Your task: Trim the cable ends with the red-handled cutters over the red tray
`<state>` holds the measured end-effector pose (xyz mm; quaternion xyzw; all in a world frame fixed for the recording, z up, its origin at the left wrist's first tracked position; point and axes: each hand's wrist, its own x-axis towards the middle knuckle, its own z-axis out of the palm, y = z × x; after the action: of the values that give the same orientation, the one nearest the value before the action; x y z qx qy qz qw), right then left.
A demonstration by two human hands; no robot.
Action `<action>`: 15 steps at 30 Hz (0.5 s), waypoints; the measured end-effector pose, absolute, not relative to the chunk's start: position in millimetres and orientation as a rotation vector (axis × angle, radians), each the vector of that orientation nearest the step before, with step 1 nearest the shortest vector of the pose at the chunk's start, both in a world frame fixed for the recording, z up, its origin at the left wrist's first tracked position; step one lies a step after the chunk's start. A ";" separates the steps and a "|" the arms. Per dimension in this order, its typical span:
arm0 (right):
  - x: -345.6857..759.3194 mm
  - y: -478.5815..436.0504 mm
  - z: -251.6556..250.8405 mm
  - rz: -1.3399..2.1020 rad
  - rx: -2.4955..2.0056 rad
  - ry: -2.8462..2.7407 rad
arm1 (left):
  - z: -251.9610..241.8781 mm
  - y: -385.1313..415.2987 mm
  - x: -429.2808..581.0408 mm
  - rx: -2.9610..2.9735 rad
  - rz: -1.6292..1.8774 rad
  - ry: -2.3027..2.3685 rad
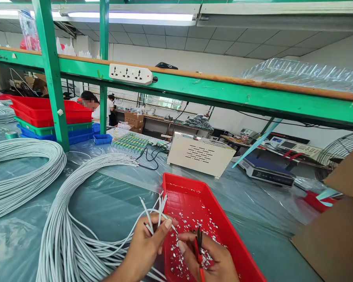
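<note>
Several white cable ends [147,211] are gripped in my left hand [148,239], which is closed, with one end pinched between thumb and forefinger and pointing right. My right hand [210,256] is closed around red-handled cutting pliers [199,248], their dark jaws pointing up. Its thumb and forefinger meet close to the tip of the pinched cable; whether they touch it I cannot tell. Beneath both hands lies a red tray [220,219] scattered with small silvery scraps [181,223]. From my left hand the cables run into a big curved bundle of white cable [59,219].
Another cable coil [53,160] lies at far left. Stacked red, green and blue trays [50,111] stand behind a green post [51,78]. Beyond the red tray are a beige box [200,154], green circuit boards [131,141] and a scale [267,172]. Cardboard [332,235] borders the right side.
</note>
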<state>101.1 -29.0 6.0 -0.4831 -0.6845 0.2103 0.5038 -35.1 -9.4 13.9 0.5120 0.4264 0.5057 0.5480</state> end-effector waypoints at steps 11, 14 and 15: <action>117.1 -20.6 5.8 0.650 -1.140 -1.776 | 16.3 -13.6 -32.9 1.292 1.123 0.906; 116.6 -19.5 7.2 0.640 -1.156 -1.831 | 16.2 -13.9 -33.3 1.277 1.080 0.875; 116.4 -19.2 8.1 0.652 -1.161 -1.833 | 15.8 -13.6 -33.9 1.269 1.062 0.866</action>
<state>116.4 -19.2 8.1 -0.4640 -0.7326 0.2605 0.4244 -33.9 -13.6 15.8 0.5461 0.3726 0.4570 0.5951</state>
